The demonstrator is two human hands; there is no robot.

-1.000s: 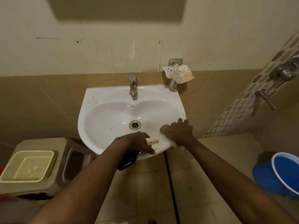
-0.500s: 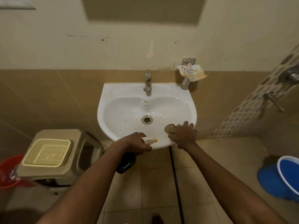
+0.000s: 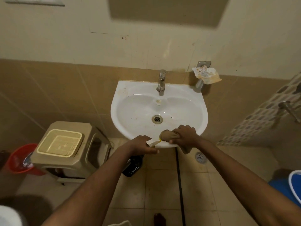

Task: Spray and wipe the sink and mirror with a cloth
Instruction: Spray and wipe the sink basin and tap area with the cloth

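Observation:
A white wall-hung sink (image 3: 135, 110) with a metal tap (image 3: 161, 82) and a drain (image 3: 157, 119) fills the middle of the head view. My right hand (image 3: 184, 135) grips a bunched brown cloth (image 3: 167, 135) on the sink's front rim. Just in front of that rim, my left hand (image 3: 141, 145) holds a dark spray bottle (image 3: 132, 166) by its white trigger head (image 3: 153, 142); the bottle's body hangs below the hand. A dark rectangle on the wall above (image 3: 166, 10) may be the mirror's lower part; I cannot tell.
A beige plastic stool (image 3: 88, 144) carrying a cream basket (image 3: 60, 142) stands left of the sink, a red bucket (image 3: 17, 159) beside it. A soap holder with a crumpled wrapper (image 3: 206, 75) sits at the sink's right. Blue bucket (image 3: 291, 185) at right, floor drain (image 3: 201, 157).
The view has pulled back and shifted, so the sink appears further right and smaller. My right hand has slid with the cloth along the front rim toward my left hand.

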